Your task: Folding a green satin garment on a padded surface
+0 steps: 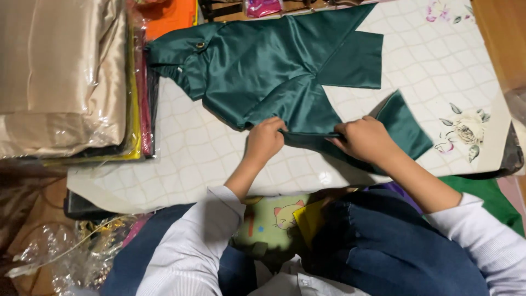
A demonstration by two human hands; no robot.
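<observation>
Both hands, left hand (265,140) and right hand (363,138), pinch green garment's (274,66) near edge.

A dark green satin garment (274,71) lies spread flat (near edge folded over).

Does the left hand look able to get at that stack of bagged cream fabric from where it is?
Probably yes. The left hand grips the green garment, and only bare quilted table cover lies between it and the cream fabric stack; it would have to let go first.

Both hands (264,140) (364,138) pinch green satin garment (274,66) on quilt (438,60)
</observation>
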